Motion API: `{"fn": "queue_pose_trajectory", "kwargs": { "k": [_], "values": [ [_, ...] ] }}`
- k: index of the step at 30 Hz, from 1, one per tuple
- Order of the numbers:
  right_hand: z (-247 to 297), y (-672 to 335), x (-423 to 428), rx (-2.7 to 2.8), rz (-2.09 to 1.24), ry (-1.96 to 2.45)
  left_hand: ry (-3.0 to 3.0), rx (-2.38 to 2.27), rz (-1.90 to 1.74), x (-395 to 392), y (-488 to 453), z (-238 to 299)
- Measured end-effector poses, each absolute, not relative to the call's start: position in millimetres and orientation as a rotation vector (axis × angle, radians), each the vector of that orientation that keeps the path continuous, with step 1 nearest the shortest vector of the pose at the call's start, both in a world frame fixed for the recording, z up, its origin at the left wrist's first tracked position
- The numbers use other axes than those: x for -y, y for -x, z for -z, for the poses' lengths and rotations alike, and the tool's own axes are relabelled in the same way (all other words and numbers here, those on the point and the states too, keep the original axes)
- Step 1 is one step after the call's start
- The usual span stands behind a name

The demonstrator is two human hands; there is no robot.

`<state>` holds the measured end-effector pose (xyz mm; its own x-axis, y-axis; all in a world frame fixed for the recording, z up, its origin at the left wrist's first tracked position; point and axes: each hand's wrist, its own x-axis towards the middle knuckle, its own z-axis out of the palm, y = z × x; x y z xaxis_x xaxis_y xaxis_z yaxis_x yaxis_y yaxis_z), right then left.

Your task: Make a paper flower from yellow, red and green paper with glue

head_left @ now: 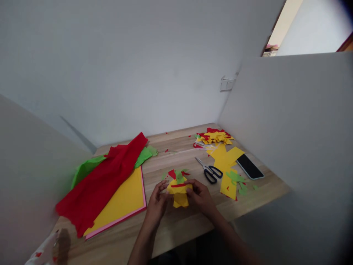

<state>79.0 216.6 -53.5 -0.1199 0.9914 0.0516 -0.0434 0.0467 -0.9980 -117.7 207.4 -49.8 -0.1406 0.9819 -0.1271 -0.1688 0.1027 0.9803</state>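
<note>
Both hands meet over the near middle of a wooden table (176,224). My left hand (157,200) and my right hand (199,194) pinch the two sides of a small yellow paper piece (179,192) with a red strip across it. Small red and green paper scraps (178,173) lie just beyond it. Black-handled scissors (209,171) rest on the table to the right of my right hand, untouched.
A red tissue sheet (106,180) lies over green paper (85,168) and a yellow sheet stack (125,200) at left. Yellow offcuts (226,158), a pile of cut pieces (215,137) and a black phone (249,166) sit at right. White walls enclose the table.
</note>
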Motion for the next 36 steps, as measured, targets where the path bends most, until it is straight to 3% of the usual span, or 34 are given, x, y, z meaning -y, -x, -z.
{"fn": "queue_pose_trajectory", "kwargs": {
  "k": [15, 24, 30, 36],
  "values": [
    [39, -110, -236, 1.245, -1.502, 1.133, -0.989, -1.134, -0.951, -228, 78, 38],
    [25, -103, -210, 0.998, -1.741, 1.089, -0.884, -1.371, -1.119, -226, 66, 22],
    [17, -116, -203, 1.210, -1.603, 1.218, -0.468, -0.984, -1.256, -230, 70, 13],
    [20, -133, -192, 1.312, -1.482, 1.376, -0.275, -0.963, -1.404, -240, 81, -7]
  ]
}}
